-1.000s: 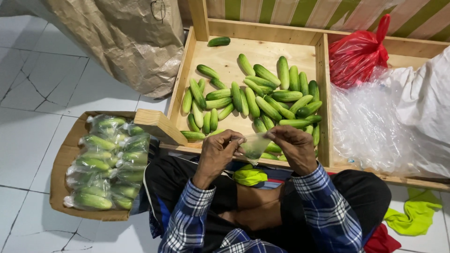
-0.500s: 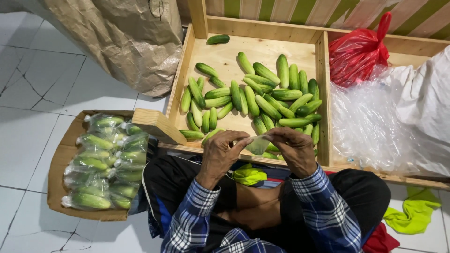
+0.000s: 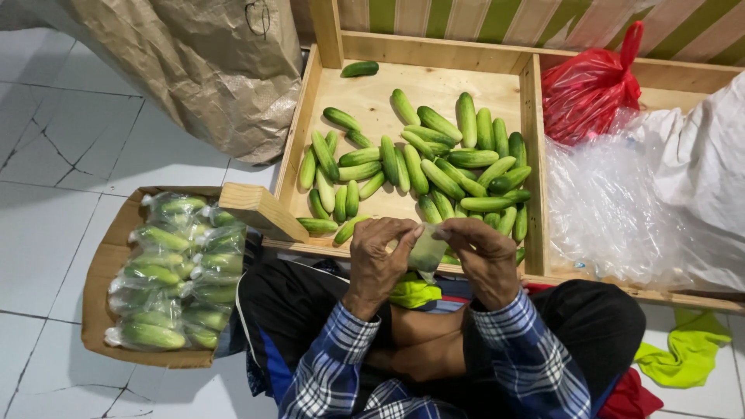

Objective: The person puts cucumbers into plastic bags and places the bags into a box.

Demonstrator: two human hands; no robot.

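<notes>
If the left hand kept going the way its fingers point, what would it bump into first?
The left hand points across toward the right hand, so it would press into the small clear plastic bag pinched between them, then the right hand's fingers. Depth looks roughly level, though that is uncertain.

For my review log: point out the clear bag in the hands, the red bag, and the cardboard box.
clear bag (image 3: 428, 250), head view, its middle
red bag (image 3: 590, 89), head view, its bulging body
cardboard box (image 3: 99, 268), head view, its left wall

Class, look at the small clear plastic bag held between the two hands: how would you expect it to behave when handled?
The clear bag sags between the left hand and right hand, so it is probably floppy and very light. Its glossy film suggests it may slip between fingertips. Being so thin, it would likely crumple rather than hold any shape.
</notes>
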